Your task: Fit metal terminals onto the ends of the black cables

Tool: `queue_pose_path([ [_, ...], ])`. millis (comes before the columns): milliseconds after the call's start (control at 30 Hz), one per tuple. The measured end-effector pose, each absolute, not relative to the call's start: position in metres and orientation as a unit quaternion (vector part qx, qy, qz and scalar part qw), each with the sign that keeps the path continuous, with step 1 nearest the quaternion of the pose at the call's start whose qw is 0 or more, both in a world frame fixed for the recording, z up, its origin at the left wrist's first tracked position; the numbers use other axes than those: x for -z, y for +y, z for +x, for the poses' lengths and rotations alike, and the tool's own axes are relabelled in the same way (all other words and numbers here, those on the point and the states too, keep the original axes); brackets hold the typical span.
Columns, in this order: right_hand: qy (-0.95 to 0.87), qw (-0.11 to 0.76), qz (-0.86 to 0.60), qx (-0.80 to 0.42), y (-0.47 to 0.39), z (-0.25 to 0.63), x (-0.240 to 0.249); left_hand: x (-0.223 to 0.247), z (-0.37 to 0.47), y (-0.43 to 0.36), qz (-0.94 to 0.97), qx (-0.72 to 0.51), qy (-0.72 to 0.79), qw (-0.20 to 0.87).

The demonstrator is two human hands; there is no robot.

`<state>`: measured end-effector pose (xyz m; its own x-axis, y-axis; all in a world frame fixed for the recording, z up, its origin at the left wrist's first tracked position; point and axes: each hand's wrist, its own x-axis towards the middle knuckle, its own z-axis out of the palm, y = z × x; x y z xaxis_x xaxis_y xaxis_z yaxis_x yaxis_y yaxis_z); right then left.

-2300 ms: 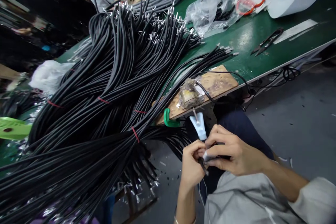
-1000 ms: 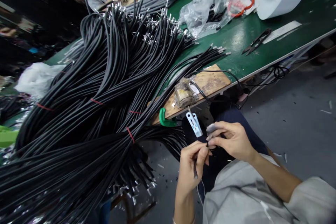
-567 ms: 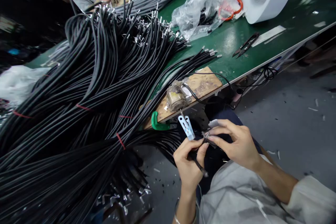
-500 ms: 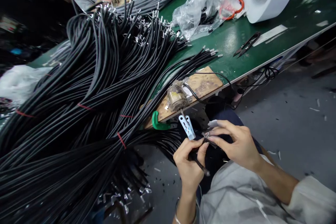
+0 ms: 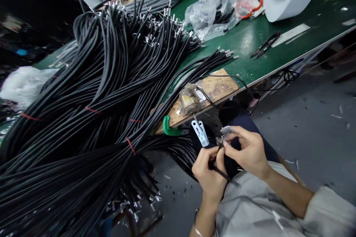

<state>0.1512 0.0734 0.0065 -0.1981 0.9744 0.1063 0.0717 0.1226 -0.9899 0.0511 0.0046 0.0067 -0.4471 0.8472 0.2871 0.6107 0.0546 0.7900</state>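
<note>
While the left forearm rises from the bottom edge of the frame, right of centre, the left hand [image 5: 210, 172] bends inward at its top, fingers curled and thumb pressed against the forefinger, pinching a dark cable [image 5: 224, 175] close to its frayed end [image 5: 219, 140]. That cable sits between the two hands in the lower right-centre, its free length slanting down toward the grey shirt [image 5: 250, 211]. From the lower right, the other forearm slopes up and leftward, and the right hand [image 5: 247, 150] meets the frayed end from the right, thumb and fingers drawn narrow around it; whether they grip the strands or only touch them, I cannot tell. A pale grey cover [image 5: 226, 129] wraps one fingertip of that hand. Just above the left hand, a light blue clip [image 5: 200, 133] hangs beside the wooden board [image 5: 222, 87] at the edge of the green bench [image 5: 244, 46]. Black cable bundles [image 5: 111, 66] fill the left half.
</note>
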Motion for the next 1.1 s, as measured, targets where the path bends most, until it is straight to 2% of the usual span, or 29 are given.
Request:
queue_pose_path([
  [100, -0.470, 0.413, -0.356, -0.694, 0.082, 0.150, 0.001, -0.010, 0.044, 0.002, 0.472, -0.467, 0.710, 0.235],
  [200, -0.385, 0.377, -0.301, -0.787, 0.088, 0.148, 0.009, -0.012, 0.035, -0.002, 0.444, -0.467, 0.695, 0.318],
  [333, -0.421, 0.375, -0.258, -0.785, 0.092, 0.146, 0.010, -0.012, 0.026, -0.004, 0.418, -0.455, 0.684, 0.388],
  [433, -0.473, 0.340, -0.213, -0.784, 0.093, 0.142, 0.007, -0.011, 0.021, -0.004, 0.383, -0.471, 0.659, 0.444],
  [567, -0.458, 0.356, -0.254, -0.774, 0.087, 0.131, 0.010, -0.007, 0.019, -0.005, 0.321, -0.513, 0.621, 0.498],
  [633, -0.494, 0.419, -0.293, -0.703, 0.079, 0.126, 0.013, -0.004, 0.022, -0.006, 0.304, -0.542, 0.609, 0.492],
  [733, -0.581, 0.547, -0.309, -0.518, 0.068, 0.122, 0.018, 0.001, 0.026, -0.007, 0.285, -0.586, 0.607, 0.455],
  [800, -0.632, 0.578, -0.274, -0.439, 0.065, 0.124, 0.021, 0.001, 0.026, -0.008, 0.284, -0.601, 0.620, 0.416],
  [867, -0.659, 0.556, -0.264, -0.433, 0.068, 0.130, 0.022, -0.001, 0.024, -0.007, 0.307, -0.599, 0.647, 0.358],
  [967, -0.663, 0.514, -0.322, -0.439, 0.077, 0.141, 0.014, -0.007, 0.021, -0.005, 0.389, -0.560, 0.684, 0.257],
  [1100, -0.746, 0.446, -0.313, -0.383, 0.086, 0.143, -0.003, -0.009, 0.025, -0.004, 0.492, -0.490, 0.702, 0.157],
])
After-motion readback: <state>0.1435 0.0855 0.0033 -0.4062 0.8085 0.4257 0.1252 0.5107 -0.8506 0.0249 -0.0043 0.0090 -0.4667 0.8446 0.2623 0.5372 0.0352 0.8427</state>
